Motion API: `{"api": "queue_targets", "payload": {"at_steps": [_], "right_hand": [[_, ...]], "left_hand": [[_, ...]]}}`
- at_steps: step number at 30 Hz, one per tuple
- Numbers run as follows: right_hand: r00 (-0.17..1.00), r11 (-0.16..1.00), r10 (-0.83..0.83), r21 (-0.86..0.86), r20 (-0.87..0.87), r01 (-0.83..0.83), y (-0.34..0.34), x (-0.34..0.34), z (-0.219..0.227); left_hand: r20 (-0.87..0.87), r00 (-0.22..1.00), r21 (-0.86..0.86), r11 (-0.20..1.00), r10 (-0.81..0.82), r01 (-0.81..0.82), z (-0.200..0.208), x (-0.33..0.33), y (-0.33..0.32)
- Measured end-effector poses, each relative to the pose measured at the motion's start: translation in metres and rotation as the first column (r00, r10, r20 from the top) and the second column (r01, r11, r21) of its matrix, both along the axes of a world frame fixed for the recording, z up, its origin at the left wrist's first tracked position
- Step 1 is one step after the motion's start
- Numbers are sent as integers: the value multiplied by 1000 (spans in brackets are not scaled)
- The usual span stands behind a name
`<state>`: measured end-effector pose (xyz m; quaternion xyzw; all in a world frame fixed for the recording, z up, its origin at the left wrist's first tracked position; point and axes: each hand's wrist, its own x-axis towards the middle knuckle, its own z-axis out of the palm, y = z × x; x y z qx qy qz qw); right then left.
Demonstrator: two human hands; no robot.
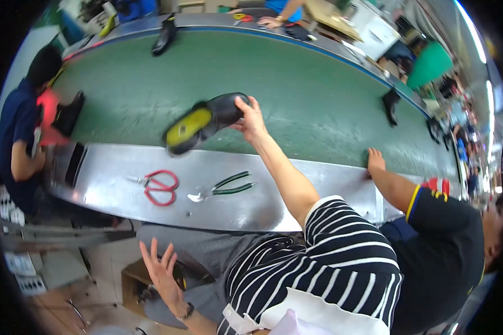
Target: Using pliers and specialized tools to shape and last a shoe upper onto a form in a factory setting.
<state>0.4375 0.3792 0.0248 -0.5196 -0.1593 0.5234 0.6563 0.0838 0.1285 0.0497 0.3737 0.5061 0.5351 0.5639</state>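
Note:
Over the green conveyor belt [296, 84], my right hand [251, 120] grips a black shoe [223, 109] by one end, thumb and fingers around it. The shoe is tilted, and a yellow insole [189, 127] shows in its opening. My left hand [162, 273], with a dark band at the wrist, is held low over my lap, fingers spread and nothing in them. On the metal bench [112, 162] before me lie red-handled scissors [162, 187] and green-handled pliers [229, 184], neither touched by a hand.
A co-worker [19, 128] sits at the left beside a black boot [70, 114]. Another person [441, 234] sits close at my right, an arm reaching to the belt. Black footwear [165, 36] stands on the far side, and another piece [391, 106] at the right.

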Motion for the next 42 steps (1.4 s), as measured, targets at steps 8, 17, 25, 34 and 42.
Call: {"api": "queue_targets", "payload": {"at_steps": [8, 17, 25, 34, 42], "right_hand": [[832, 832, -555, -16, -6, 555, -30, 131, -91], [915, 912, -401, -80, 46, 403, -66, 121, -90], [191, 880, 259, -313, 947, 358, -88, 113, -23], [192, 919, 122, -38, 974, -394, -68, -107, -57], [159, 420, 192, 66, 968, -905, -144, -235, -73]], "left_hand": [[87, 992, -114, 988, -95, 104, -25, -1, 3], [161, 946, -151, 940, -282, 306, -50, 7, 19], [122, 897, -250, 861, -425, 442, -73, -9, 30], [273, 960, -344, 938, 57, 42, -124, -49, -40], [363, 726, -505, 778, 584, -373, -223, -41, -72]]}}
